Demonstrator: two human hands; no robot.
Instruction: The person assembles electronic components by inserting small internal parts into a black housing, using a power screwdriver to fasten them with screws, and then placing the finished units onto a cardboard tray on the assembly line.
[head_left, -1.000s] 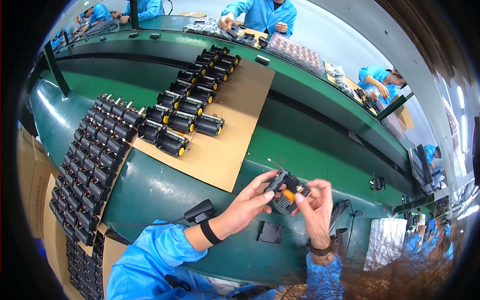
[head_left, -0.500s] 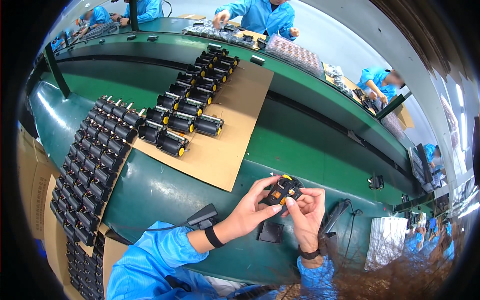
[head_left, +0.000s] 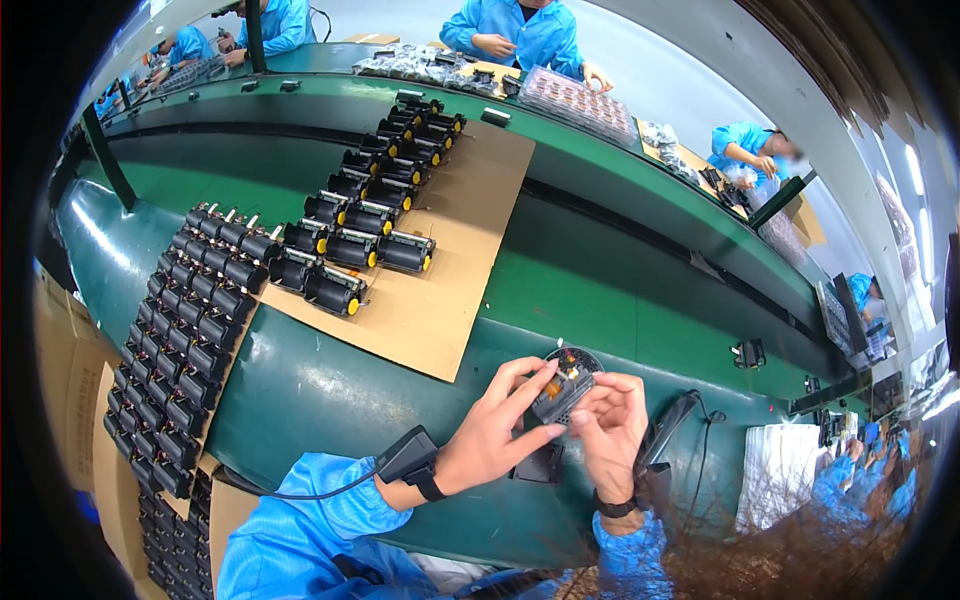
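Note:
Both hands hold a small black plastic assembly (head_left: 562,397), which shows an orange-brown part and some small coloured bits on its upper side. My left hand (head_left: 492,428) grips it from the left, with the index finger across its top edge and the thumb low. From the right, my right hand (head_left: 612,420) pinches the other side with thumb and fingers. Just behind the assembly is a round dark dish (head_left: 590,357), partly hidden. Below the hands a flat black square piece (head_left: 540,466) lies on the green bench (head_left: 350,380).
Rows of black cylindrical units with yellow ends (head_left: 350,248) stand on a cardboard sheet (head_left: 440,310). A dense array of black units (head_left: 190,350) fills the left. A dark handheld tool (head_left: 665,428) with a cable lies right; white sheets (head_left: 775,475) are beyond. Co-workers (head_left: 520,35) sit across.
The assembly has turned in my hands, and its yellow part no longer shows. My left index finger has come over the top edge. The round dish behind is more exposed.

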